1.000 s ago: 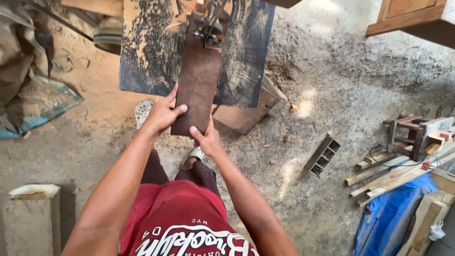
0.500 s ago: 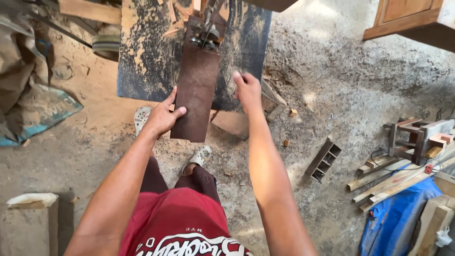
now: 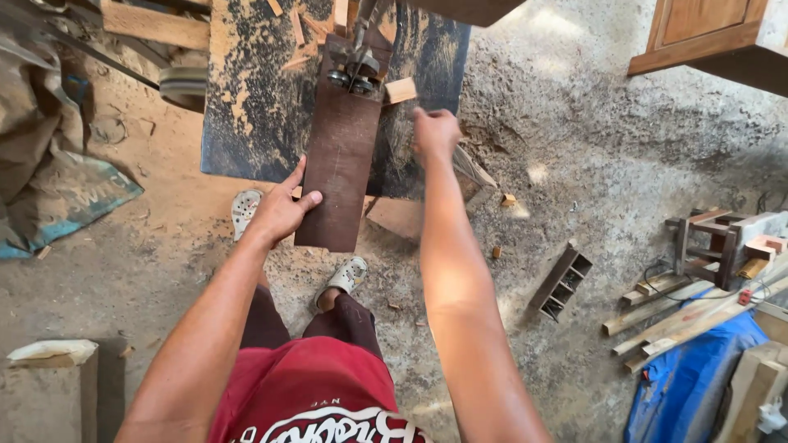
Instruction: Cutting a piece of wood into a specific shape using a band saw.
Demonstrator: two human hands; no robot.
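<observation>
A long dark brown board [image 3: 341,160] lies on a dusty saw table [image 3: 246,107], its far end under the metal blade guide [image 3: 355,70]. My left hand [image 3: 279,212] rests on the board's near left edge, fingers spread flat on it. My right hand [image 3: 435,135] is stretched out over the table's right side, fingers curled, just below a small pale wood offcut [image 3: 400,90] that sits beside the guide. Whether the fingers touch the offcut is unclear.
Sawdust covers the ground. A small slatted wooden piece [image 3: 561,281] lies on the floor to the right, with a pile of timber strips [image 3: 698,308] and a blue tarp [image 3: 685,381] beyond. A wooden cabinet [image 3: 706,37] stands top right. A block [image 3: 49,385] sits lower left.
My right hand left the board's near end and reached forward and right, up to the small offcut. The left hand stayed on the board's edge.
</observation>
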